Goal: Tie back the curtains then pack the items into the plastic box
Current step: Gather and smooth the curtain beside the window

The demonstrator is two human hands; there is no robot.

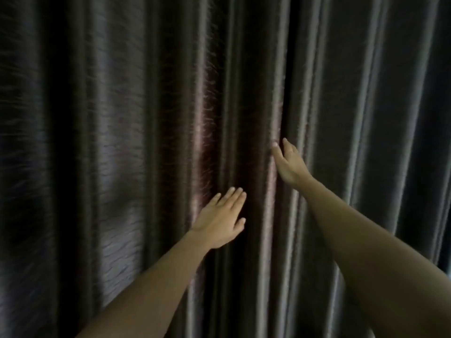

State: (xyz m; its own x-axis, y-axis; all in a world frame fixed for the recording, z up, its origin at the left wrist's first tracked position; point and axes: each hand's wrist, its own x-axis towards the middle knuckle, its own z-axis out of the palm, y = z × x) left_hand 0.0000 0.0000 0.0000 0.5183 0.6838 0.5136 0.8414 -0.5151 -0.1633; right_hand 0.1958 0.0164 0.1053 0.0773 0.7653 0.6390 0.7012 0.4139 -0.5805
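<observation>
Barely begun — the dark, glossy pleated curtains (146, 118) hang drawn. Left hand (219, 220) and right hand (290, 164) lie flat-fingered on the folds, gripping nothing; tying and packing remain.

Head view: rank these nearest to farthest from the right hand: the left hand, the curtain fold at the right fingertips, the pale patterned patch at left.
1. curtain fold, at the fingertips of the right hand.
2. left hand, below and to its left.
3. pale patterned patch, far left of the view.
</observation>
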